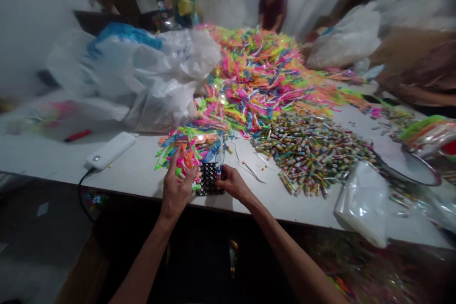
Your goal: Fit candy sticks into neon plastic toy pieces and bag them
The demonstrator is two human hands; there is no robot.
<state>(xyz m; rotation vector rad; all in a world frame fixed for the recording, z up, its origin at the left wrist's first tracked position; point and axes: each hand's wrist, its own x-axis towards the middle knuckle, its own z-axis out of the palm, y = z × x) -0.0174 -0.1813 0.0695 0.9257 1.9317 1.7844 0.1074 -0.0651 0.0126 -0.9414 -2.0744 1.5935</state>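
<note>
My left hand (176, 185) is curled around a bunch of bright plastic strips (190, 154) in orange, pink and green. It rests by the left side of a black tray with rows of holes (207, 181), near the table's front edge. At the tray's right side, my right hand (233, 181) pinches a small dark-labelled tube (218, 175). A pale blue and white strip (221, 149) rises above those fingertips; whether it joins the tube I cannot tell. More strips lie behind the tray.
A large heap of neon plastic pieces (252, 76) fills the table's back. Right of me lies a pile of small printed tubes (313, 147), with tweezers (254, 173) nearer. Clear bags (366, 204), a white power bank (111, 149) and a red pen (77, 135) lie around. A person (273, 4) is beyond.
</note>
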